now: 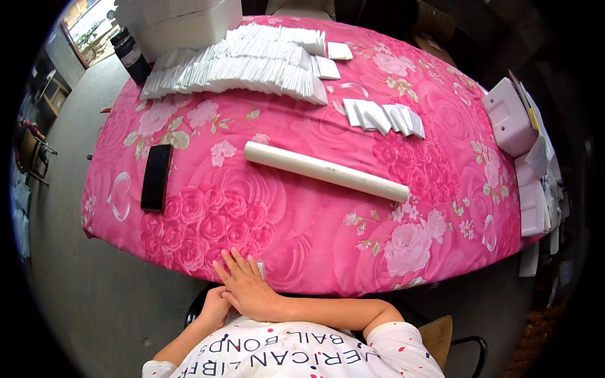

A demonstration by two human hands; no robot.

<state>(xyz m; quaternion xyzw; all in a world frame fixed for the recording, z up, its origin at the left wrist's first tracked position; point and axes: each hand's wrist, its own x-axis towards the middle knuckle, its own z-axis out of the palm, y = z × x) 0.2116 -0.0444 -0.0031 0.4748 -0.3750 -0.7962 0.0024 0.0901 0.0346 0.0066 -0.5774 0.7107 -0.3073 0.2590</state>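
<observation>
My right hand reaches across my front to the near edge of the table, its fingers stretched out and spread, palm down. Beside its fingertips lies a small white piece, partly covered by the hand. My left hand is curled just below and left of it, touching the right hand near the thumb; whatever its fingers may hold is hidden. Farther in, a white tube lies slantwise across the table. To its left rests a black phone, dark screen up.
A pink floral cloth covers the table. Long rows of folded white packets stand at the far left, with several loose packets to their right. Behind are a white foam box and a dark canister. White boxes line the right edge.
</observation>
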